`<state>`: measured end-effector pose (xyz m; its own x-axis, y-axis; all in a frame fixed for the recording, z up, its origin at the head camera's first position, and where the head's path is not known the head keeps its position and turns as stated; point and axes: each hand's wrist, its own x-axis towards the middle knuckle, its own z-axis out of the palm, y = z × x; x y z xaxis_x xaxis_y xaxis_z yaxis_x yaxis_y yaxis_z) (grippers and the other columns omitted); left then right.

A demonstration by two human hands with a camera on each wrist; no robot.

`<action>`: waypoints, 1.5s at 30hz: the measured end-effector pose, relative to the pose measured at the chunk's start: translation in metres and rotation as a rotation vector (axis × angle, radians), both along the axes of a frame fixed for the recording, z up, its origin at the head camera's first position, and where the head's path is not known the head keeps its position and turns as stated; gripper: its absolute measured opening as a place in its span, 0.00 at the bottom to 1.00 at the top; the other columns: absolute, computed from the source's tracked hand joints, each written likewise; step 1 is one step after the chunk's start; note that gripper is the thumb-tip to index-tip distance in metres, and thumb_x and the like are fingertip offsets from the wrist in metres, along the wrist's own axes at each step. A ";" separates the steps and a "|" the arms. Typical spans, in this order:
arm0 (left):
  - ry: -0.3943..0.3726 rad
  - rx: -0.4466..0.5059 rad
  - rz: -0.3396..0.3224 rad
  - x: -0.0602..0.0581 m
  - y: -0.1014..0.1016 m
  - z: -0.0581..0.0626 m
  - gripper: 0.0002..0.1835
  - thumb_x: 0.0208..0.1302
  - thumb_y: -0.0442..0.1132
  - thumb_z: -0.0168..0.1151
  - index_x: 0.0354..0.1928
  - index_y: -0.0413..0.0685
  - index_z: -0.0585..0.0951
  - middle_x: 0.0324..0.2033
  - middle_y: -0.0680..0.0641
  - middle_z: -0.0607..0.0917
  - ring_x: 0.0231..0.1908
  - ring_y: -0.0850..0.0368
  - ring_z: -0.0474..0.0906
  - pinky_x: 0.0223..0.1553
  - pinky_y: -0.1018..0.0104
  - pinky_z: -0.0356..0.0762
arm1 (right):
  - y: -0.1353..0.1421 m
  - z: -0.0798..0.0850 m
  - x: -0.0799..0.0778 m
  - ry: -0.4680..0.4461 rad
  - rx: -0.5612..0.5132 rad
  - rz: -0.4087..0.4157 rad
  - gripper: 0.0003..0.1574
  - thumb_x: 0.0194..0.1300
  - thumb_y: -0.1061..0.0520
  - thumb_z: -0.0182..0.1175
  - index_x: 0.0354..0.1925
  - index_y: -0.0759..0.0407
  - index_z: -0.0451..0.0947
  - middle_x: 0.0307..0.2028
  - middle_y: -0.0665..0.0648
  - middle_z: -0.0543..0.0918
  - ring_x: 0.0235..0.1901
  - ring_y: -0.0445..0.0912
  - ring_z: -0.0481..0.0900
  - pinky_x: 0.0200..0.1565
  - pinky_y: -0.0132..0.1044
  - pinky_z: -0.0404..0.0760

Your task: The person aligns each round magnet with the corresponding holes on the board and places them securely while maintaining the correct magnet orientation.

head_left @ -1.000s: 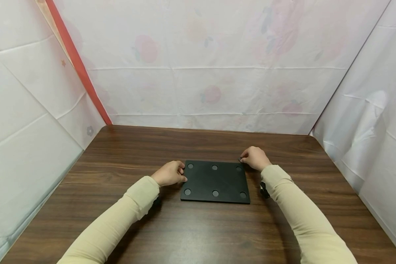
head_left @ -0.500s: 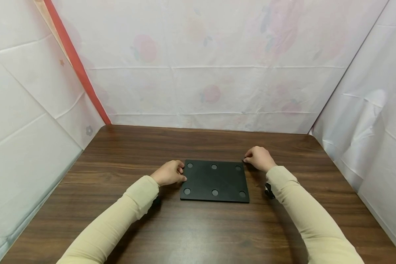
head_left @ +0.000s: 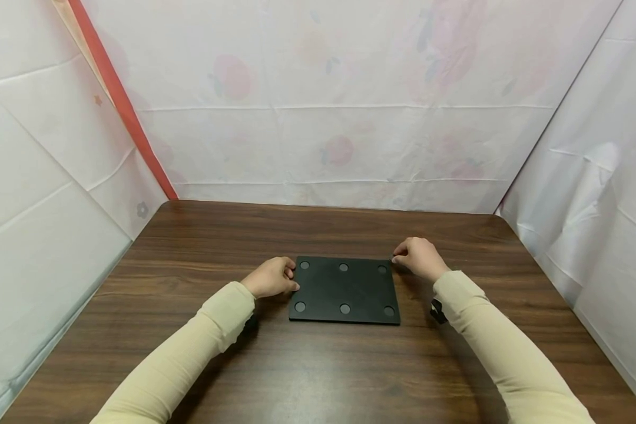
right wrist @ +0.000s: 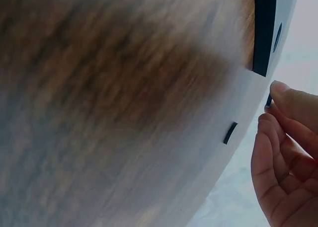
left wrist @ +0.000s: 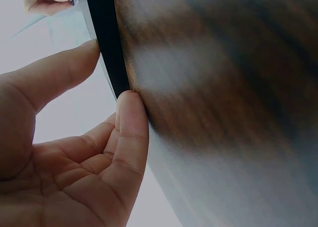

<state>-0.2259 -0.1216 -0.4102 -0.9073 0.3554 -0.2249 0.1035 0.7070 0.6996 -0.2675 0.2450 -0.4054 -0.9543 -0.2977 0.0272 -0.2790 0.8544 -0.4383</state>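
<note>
A flat black rectangular board (head_left: pixel 344 290) with several round grey spots near its edges lies on the table. At its left side my left hand (head_left: pixel 269 278) holds the edge, thumb at the upper rim and a fingertip low on the side (left wrist: pixel 132 113). Just off the far right corner, my right hand (head_left: pixel 418 258) pinches a small thin dark piece (right wrist: pixel 269 100) between thumb and fingertip. Most of that piece is hidden by the fingers. Beside the board's end in the right wrist view, a short dark strip shape (right wrist: pixel 230 133) shows against the shiny table surface.
The brown wood-grain table (head_left: pixel 318 377) has rounded far corners. White patterned cloth (head_left: pixel 318 147) hangs behind it and along both sides, with a red strip (head_left: pixel 116 88) at the left fold. A dark wrist device (head_left: pixel 437 311) shows under the right sleeve.
My right hand has moved slightly right, away from the board's far corner, still pinching the small dark piece. The left hand and the board keep their places.
</note>
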 end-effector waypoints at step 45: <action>0.009 0.014 0.003 0.000 0.000 0.000 0.27 0.62 0.32 0.69 0.61 0.29 0.73 0.41 0.43 0.79 0.37 0.53 0.75 0.40 0.60 0.75 | -0.019 -0.005 0.016 0.027 -0.008 0.110 0.07 0.63 0.61 0.69 0.40 0.63 0.88 0.37 0.55 0.85 0.38 0.50 0.82 0.39 0.44 0.82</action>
<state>-0.2262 -0.1213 -0.4103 -0.9103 0.3557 -0.2117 0.1079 0.6976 0.7083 -0.2512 0.2259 -0.4104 -0.9148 -0.4000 0.0551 -0.3824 0.8145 -0.4363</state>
